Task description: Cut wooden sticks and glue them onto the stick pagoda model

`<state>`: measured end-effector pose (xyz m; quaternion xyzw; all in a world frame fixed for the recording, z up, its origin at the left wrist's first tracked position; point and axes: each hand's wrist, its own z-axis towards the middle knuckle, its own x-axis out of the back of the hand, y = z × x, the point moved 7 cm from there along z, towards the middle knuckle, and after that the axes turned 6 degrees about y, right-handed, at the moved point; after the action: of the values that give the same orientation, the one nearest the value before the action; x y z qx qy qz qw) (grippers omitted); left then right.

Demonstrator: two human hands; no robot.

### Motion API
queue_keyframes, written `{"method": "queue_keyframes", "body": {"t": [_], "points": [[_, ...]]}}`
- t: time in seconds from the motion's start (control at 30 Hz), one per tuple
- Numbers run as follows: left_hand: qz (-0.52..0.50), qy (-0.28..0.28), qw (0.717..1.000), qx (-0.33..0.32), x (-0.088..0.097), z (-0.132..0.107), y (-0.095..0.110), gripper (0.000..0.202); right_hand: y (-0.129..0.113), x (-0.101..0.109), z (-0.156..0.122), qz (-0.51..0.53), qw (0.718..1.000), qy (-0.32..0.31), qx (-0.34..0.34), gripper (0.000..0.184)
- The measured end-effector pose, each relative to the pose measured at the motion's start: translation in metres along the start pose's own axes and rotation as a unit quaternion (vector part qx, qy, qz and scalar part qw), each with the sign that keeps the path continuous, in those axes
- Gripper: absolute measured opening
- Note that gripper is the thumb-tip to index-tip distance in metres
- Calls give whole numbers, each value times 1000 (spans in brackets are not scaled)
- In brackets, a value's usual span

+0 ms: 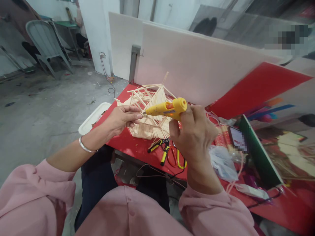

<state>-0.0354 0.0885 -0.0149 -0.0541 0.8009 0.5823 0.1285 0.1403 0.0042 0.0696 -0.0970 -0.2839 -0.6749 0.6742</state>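
My right hand (194,134) is wrapped round the grip of a yellow glue gun (167,109), whose nozzle points left toward a model house of thin wooden sticks (150,111) standing on the red table (133,146). At the model's near left side, my left hand (121,118) has its fingers curled and pinched, close to the gun's tip; what they pinch is too small to name. A silver bangle circles my left wrist.
Yellow-handled pliers (161,149) and red scissors (176,157) lie near the table's front edge. A phone (237,137), plastic bags and papers clutter the right. A white tray (92,118) sits off the left corner. White boards stand behind; a grey chair (45,42) is far left.
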Motion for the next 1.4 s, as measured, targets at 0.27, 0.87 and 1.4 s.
{"method": "queue_keyframes", "body": {"t": [0.27, 0.87, 1.4], "points": [[-7, -4, 1000, 19, 0, 2, -1, 24, -1, 2, 1, -11, 1000, 4, 7, 43], [237, 44, 936, -255, 0, -10, 30, 18, 4, -1, 1, 9, 1000, -2, -22, 41], [276, 23, 912, -304, -4, -14, 30, 20, -3, 3, 4, -20, 999, 24, 13, 40]]}}
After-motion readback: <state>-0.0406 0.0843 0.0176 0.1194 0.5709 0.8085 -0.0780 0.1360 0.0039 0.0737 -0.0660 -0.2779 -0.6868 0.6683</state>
